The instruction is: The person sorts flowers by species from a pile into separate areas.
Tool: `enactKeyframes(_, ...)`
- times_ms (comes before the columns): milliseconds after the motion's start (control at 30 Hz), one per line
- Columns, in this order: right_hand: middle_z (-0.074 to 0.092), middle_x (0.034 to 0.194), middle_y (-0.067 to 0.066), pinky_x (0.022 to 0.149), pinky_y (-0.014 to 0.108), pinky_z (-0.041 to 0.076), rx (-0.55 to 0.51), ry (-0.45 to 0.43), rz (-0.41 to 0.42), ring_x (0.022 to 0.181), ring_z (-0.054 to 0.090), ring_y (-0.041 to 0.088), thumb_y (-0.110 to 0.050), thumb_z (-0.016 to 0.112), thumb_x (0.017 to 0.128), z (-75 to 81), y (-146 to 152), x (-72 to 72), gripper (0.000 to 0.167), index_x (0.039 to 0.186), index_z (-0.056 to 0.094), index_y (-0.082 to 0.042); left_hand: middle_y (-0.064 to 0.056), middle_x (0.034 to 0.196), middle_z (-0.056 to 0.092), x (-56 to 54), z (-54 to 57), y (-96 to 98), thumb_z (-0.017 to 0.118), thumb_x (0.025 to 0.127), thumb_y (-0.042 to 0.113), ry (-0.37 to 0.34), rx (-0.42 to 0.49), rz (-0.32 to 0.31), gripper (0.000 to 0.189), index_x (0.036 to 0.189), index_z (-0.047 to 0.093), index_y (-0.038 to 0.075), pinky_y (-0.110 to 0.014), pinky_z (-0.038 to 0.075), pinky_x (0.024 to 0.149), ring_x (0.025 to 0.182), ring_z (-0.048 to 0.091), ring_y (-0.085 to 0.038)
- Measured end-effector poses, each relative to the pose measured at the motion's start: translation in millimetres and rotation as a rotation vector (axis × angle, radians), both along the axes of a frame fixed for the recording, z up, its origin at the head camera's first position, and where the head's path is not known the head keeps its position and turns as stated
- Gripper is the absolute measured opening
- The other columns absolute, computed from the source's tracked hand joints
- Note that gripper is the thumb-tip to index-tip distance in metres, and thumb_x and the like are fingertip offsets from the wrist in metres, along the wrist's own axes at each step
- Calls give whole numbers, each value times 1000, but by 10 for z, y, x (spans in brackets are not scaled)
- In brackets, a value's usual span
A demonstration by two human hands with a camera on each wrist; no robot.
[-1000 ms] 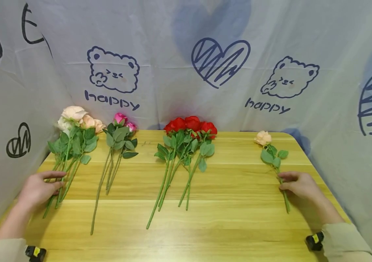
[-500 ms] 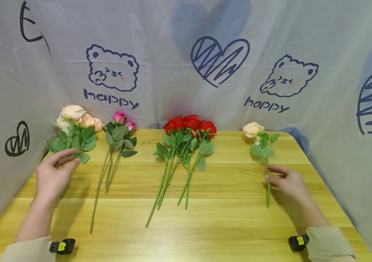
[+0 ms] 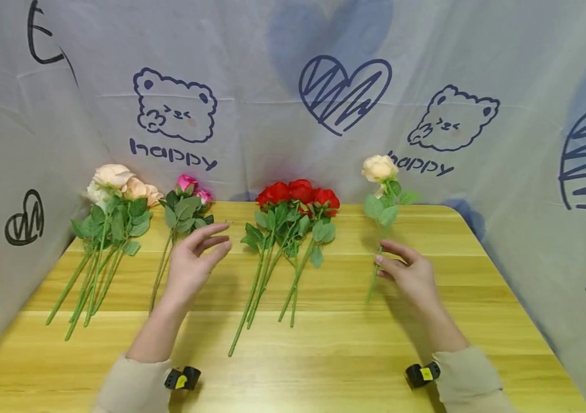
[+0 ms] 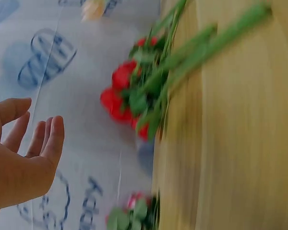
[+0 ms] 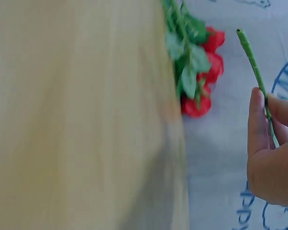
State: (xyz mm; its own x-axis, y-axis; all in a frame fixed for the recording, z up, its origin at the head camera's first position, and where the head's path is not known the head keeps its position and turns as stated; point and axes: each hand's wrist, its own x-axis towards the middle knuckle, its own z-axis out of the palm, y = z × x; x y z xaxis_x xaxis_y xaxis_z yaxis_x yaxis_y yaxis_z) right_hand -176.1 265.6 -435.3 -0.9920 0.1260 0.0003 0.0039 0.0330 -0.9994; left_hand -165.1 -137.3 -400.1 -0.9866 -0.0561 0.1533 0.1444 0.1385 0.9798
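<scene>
Between thumb and fingers, my right hand [image 3: 410,272] pinches the green stem [image 5: 252,57] of a single cream rose [image 3: 379,169]. The bloom stands upright above the table's far edge in the head view, and the stem's cut end shows in the right wrist view. My left hand [image 3: 193,261] holds nothing; its fingers [image 4: 53,139] are loosely bent, in the air in front of the pink roses [image 3: 187,183], whose stems it partly hides. Right of it, a bunch of red roses [image 3: 300,192] lies on the table, stems toward me.
A bunch of cream and peach roses [image 3: 114,176] lies at the left of the wooden table [image 3: 293,367]. White cloth walls [image 3: 256,69] with bear and heart drawings stand behind and at both sides. Small black cameras [image 3: 183,378] sit at both wrists.
My left hand has left the cream and peach bunch and moved right, past the pink roses' stems. My right hand has lifted the single cream rose and carried it left.
</scene>
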Motion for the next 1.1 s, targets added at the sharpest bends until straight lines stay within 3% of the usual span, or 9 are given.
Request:
enactKeyframes(167, 72, 112, -2, 81, 31, 63, -106, 43, -9, 91, 74, 10, 5, 72, 95, 60, -306, -77, 39, 134, 65, 4, -8, 145, 59, -42, -68, 398, 71, 98, 3, 25, 38, -131, 39, 137, 66, 4, -26, 55, 97, 126, 63, -28)
enactKeyframes(500, 67, 121, 13, 82, 35, 63, -194, 74, -6, 91, 73, 15, 8, 71, 94, 127, -855, -212, 40, 133, 65, 6, -4, 135, 65, -5, -183, 943, 76, 95, 6, -9, -21, -282, 34, 128, 74, 13, -39, 59, 92, 120, 67, -26)
enactKeyframes(633, 66, 117, 13, 82, 35, 63, -237, 88, -5, 90, 72, 14, 9, 71, 93, 136, -1034, -239, 38, 131, 66, 6, -7, 128, 69, 11, -205, 1016, 76, 96, 10, -44, -63, -317, 29, 124, 76, 16, -42, 60, 88, 112, 70, -24)
enactKeyframes(733, 67, 113, 11, 82, 34, 63, -268, 84, -6, 88, 72, 13, 10, 72, 93, 128, -1143, -251, 37, 129, 67, 6, -10, 124, 71, 12, -218, 1031, 75, 96, 9, -51, -63, -325, 27, 122, 76, 11, -44, 61, 85, 105, 72, -23)
enactKeyframes(967, 68, 109, 13, 78, 29, 63, -281, 84, -8, 83, 70, 11, 11, 73, 91, 96, -1311, -266, 39, 130, 66, 9, -8, 116, 74, -10, -250, 1004, 75, 94, 3, -46, -78, -281, 24, 118, 76, 4, -33, 61, 78, 98, 72, -22)
enactKeyframes(1100, 67, 111, 13, 79, 29, 63, -278, 77, 14, 85, 70, 11, 11, 72, 92, 84, -1384, -267, 40, 131, 65, 10, -10, 115, 75, -27, -267, 963, 76, 94, 3, -64, -91, -281, 25, 119, 75, 2, -37, 62, 78, 95, 73, -21)
